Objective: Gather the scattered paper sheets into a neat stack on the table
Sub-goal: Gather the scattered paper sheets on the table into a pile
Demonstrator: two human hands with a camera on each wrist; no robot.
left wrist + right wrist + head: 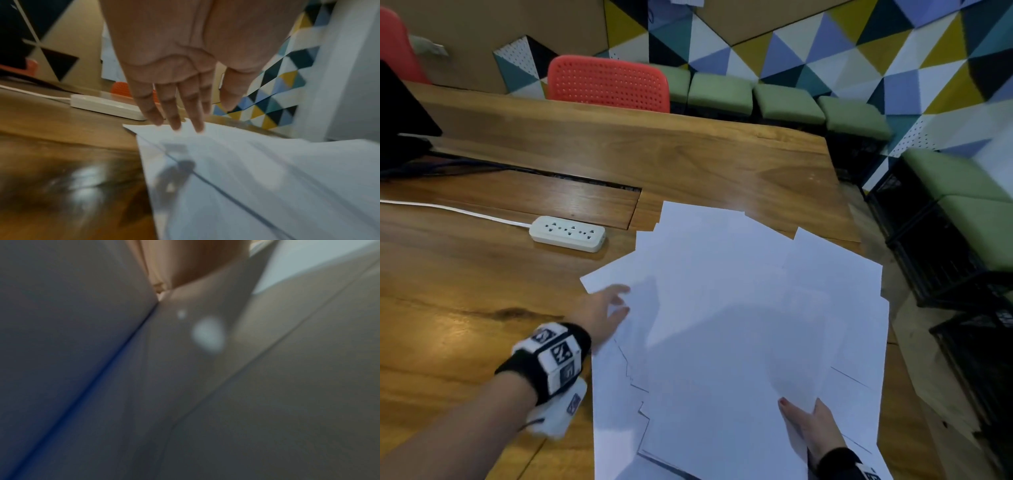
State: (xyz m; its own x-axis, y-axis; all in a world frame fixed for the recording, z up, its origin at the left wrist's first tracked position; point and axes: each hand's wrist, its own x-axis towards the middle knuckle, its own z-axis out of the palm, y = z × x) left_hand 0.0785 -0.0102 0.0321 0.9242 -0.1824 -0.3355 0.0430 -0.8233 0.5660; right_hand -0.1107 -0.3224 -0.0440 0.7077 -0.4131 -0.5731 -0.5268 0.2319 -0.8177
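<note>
Wooden table (619, 154), red perforated chair (607, 84) behind it; green cushioned stools (787, 102), triangle-patterned wall (859, 44)

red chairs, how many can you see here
2: one red chair behind the table's far edge, another cut off at the top left corner. Others may be out of view.

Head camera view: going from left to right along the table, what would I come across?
White cord → power strip → left hand, its fingers straight at the edge of the paper → spread of paper sheets → right hand, holding one sheet near the front.
</note>
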